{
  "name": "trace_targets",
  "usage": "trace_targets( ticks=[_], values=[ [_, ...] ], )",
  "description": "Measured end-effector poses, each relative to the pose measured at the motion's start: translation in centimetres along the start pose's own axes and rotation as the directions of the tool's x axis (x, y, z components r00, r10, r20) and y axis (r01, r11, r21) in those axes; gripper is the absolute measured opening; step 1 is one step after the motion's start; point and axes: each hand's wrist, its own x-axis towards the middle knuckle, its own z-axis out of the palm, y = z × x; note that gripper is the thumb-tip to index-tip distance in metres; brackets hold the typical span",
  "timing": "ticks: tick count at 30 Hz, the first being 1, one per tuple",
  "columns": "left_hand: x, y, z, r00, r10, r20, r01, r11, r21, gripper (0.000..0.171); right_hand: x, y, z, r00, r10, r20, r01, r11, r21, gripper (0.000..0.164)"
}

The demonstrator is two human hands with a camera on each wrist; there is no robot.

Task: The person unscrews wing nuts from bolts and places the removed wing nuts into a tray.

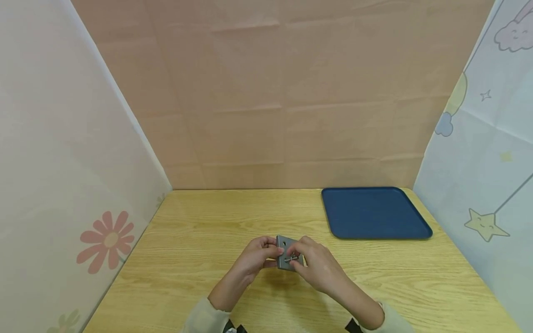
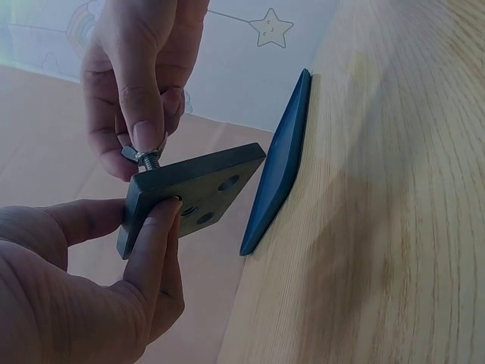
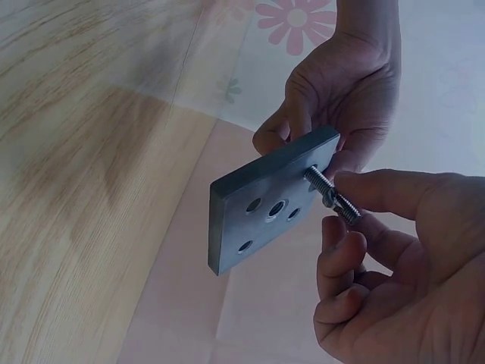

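Plate (image 3: 264, 225) up in the air, and it is gripped along one side by the left hand (image 1: 253, 258), thumb on the near face, fingers tucked behind! From a hole near that side juts a bolt (image 3: 315, 177), pinched by the right hand (image 1: 319, 268) around its little winged nut (image 3: 330, 199). All of it is held left of the tray (image 1: 374, 212) and nearer the person. Metal, by the look of it: stiff, smooth, fairly heavy for its size, not easily broken. Best taken by its edges, holes left uncovered; the nut is best caught by its wings, for so small a piece could easily be dropped. Further out, beneath the tray, wooden table (image 1: 233, 210); to the tray's right, a star-printed sheet (image 1: 466, 152).
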Motion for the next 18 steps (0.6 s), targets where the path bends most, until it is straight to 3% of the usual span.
trace_targets(
  ticks=[10,18],
  values=[
    [0.05,-0.09,0.01,1.0,-0.006,0.004,0.006,1.0,-0.006,0.034,-0.27,-0.03,-0.08,1.0,-0.028,-0.004,0.028,0.998,0.064,0.002],
    [0.05,-0.12,-0.11,1.0,-0.002,0.013,0.003,1.0,-0.011,0.033,-0.29,0.1,0.11,0.999,-0.029,-0.032,0.031,0.997,0.07,0.009]
  ],
)
